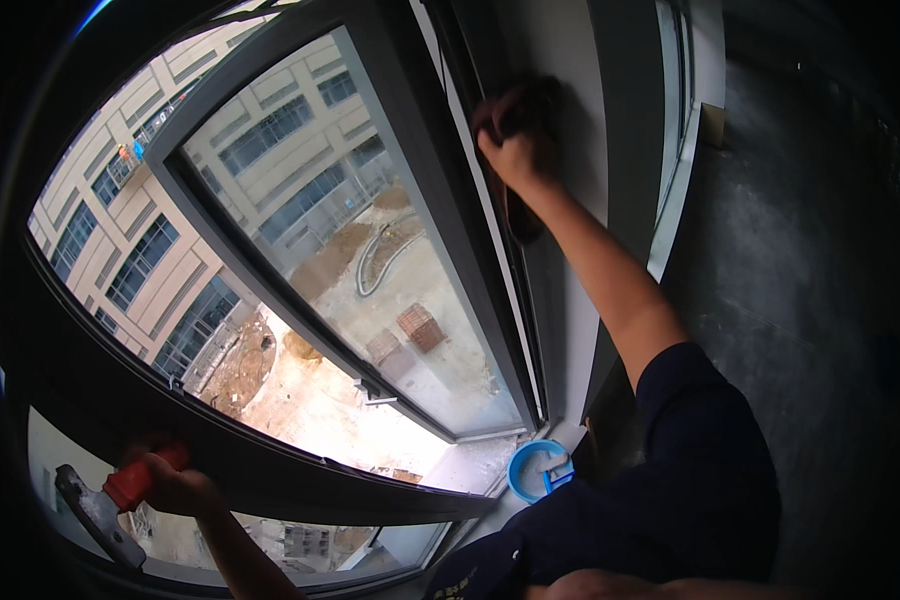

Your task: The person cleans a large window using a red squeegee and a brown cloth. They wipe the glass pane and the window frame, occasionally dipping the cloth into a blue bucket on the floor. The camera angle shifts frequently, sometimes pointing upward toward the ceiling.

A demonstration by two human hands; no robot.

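Observation:
My right hand (523,161) grips a dark cloth (531,101) and holds it against the dark side of the window frame (487,45). Part of the cloth hangs below the wrist. At lower left, my left hand (176,487) is closed around the red handle of a scraper (129,486), whose wide metal head (97,517) points away to the left. Between the hands, a grey-framed window sash (401,135) stands swung open, with its handle (375,394) on the lower edge. Smears show on its glass pane (300,172).
A blue bucket (511,480) stands on the sill corner, holding a blue-handled tool (551,474). A dark frame bar (285,457) crosses below the opening. Far below outside is a building-site yard (330,390). A dark floor (765,300) extends at right.

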